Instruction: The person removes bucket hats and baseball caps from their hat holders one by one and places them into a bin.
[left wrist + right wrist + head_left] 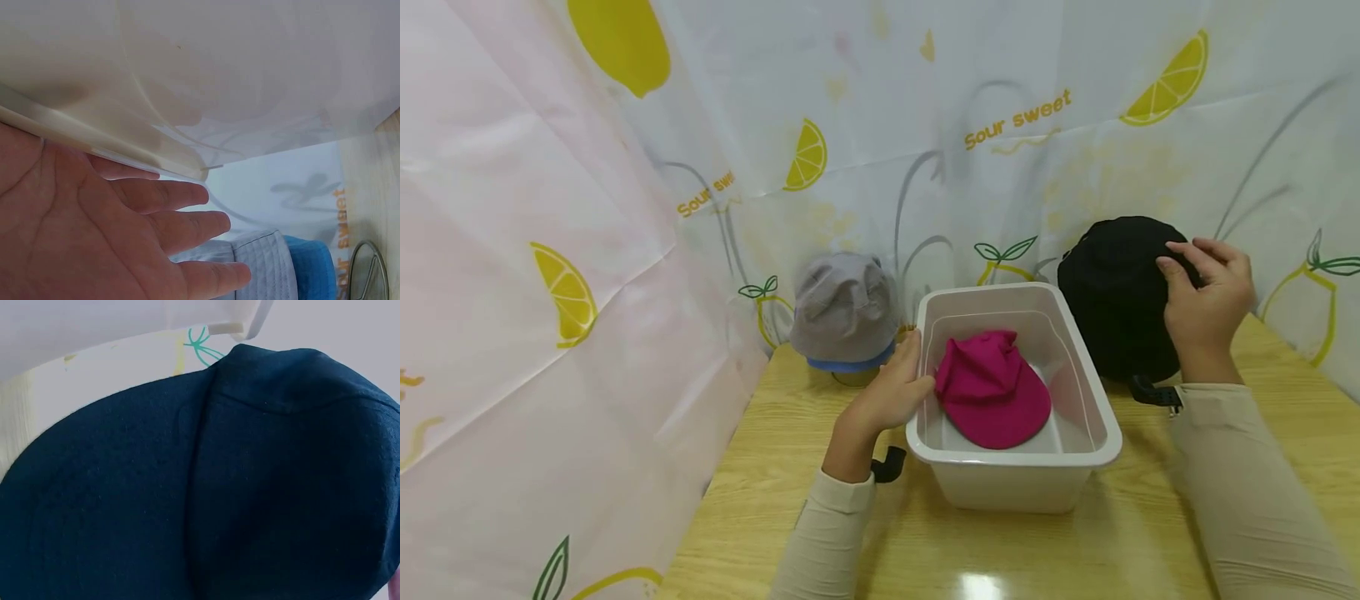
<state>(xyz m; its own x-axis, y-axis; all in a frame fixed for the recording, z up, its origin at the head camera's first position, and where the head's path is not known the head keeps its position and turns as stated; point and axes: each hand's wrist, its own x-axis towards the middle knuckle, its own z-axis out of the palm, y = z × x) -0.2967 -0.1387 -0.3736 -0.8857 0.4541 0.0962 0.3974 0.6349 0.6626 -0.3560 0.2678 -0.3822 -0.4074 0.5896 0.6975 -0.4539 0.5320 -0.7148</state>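
Note:
A magenta cap [992, 387] lies inside a white plastic bin [1018, 485], its brim toward the front. My left hand [891, 387] rests against the bin's left side, fingers straight beneath the rim in the left wrist view and thumb near the rim's edge. To the right of the bin is a black cap [1112, 300], brim downward; it fills most of the right wrist view. At the cap's upper right, my right hand [1210, 292] pinches the crown between thumb and fingertips. In the right wrist view only a sliver of that hand shows.
Left of the bin, a grey bucket hat [846, 304] with a blue lower edge sits on a wire stand [369, 275]. Everything stands on a wooden table [760, 492]. A lemon-print curtain [880, 100] hangs behind and along the left side.

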